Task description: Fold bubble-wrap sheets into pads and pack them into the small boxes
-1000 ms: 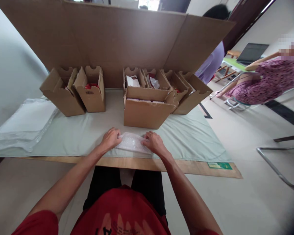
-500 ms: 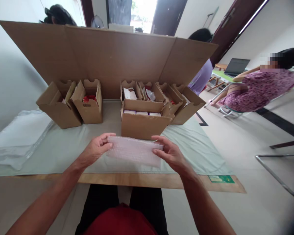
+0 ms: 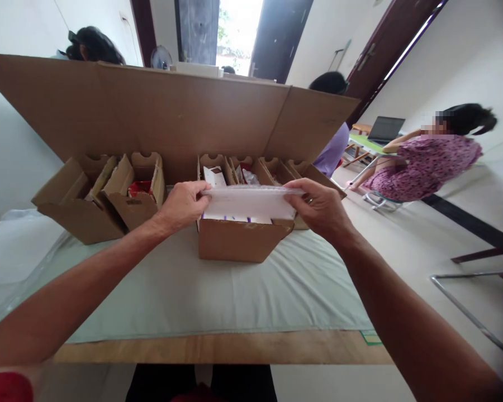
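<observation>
Now the bubble-wrap sheet (image 3: 249,202) hangs over the open box (image 3: 235,245)

A second ago the sheet lay flat near the desk's (image 3: 218,346) front edge. Both hands have since lifted it and carried it toward the back. The left hand (image 3: 184,204) and right hand (image 3: 318,209) each pinch a top corner, fingers clenched on the wrap. It is stretched upright between them, its lower edge at the box's opening, where white packets show. So the wrap is off the desk and at the box. Two more small cartons (image 3: 96,206) stand toward the back left.
</observation>
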`<state>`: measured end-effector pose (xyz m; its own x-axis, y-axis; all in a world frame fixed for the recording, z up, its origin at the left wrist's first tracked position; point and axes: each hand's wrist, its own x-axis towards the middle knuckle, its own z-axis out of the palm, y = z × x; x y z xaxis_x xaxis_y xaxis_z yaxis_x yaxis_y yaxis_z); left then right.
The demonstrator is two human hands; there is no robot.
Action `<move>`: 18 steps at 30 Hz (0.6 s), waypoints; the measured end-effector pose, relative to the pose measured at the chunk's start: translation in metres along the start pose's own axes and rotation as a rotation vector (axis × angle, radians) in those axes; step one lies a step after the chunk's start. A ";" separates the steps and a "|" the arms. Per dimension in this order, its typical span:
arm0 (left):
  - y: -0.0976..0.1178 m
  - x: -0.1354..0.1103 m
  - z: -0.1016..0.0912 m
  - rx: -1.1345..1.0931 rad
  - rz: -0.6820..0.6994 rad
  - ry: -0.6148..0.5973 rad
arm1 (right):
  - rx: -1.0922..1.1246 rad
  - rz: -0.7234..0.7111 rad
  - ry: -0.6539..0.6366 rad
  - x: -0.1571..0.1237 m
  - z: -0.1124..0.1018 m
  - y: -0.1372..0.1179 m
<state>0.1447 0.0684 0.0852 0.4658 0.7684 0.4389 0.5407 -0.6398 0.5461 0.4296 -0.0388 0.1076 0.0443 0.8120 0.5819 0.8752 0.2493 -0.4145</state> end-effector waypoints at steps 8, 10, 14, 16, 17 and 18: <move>0.009 0.019 0.009 0.508 -0.083 -0.442 | -0.350 0.172 -0.687 0.030 0.015 0.011; 0.014 0.028 0.012 0.594 -0.039 -0.544 | -0.538 0.161 -0.797 0.036 0.021 -0.001; 0.019 0.045 0.021 0.623 -0.048 -0.683 | -0.775 0.103 -0.861 0.042 0.039 -0.013; 0.018 0.050 0.023 0.631 -0.068 -0.691 | -0.791 0.086 -0.866 0.043 0.049 -0.012; 0.017 0.052 0.023 0.644 -0.070 -0.685 | -0.786 0.079 -0.870 0.043 0.053 -0.010; 0.017 0.052 0.022 0.659 -0.068 -0.666 | -0.785 0.072 -0.873 0.043 0.057 -0.008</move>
<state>0.1938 0.0971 0.1016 0.6137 0.7665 -0.1893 0.7739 -0.6315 -0.0476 0.3968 0.0244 0.0965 0.0280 0.9731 -0.2285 0.9544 0.0420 0.2957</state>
